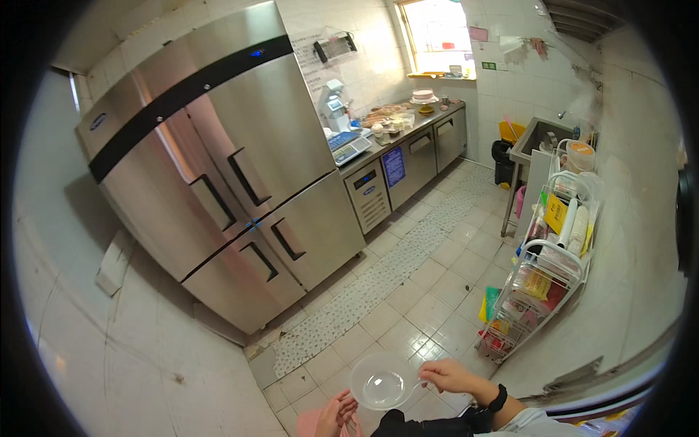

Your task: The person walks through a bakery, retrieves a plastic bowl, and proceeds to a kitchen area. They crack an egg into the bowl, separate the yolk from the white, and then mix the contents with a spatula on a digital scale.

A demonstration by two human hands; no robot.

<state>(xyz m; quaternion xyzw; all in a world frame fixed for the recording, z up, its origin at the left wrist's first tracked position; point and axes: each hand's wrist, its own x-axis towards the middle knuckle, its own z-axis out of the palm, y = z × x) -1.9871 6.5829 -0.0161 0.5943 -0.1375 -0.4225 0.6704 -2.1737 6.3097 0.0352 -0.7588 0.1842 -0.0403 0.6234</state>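
My right hand (449, 376) grips the handle of a translucent plastic scoop (380, 382) with a round bowl, low in the middle of the view. The bowl tilts toward me and nothing shows inside it. Just left of its rim is my left hand (334, 414), palm turned up and fingers extended. Whether those fingertips touch the rim I cannot tell. A pink item (309, 423), possibly a bag, hangs by my left hand, and a pink strap-like part runs beside the wrist. The bottom edge of the picture cuts it off.
A stainless steel refrigerator (229, 180) stands left. Beyond it, a steel counter (403, 143) bears a scale (349, 148), food and containers. On the right are a white wire cart (551, 248) of packages and a steel sink (538, 136). A patterned strip (382, 278) crosses the tiled floor.
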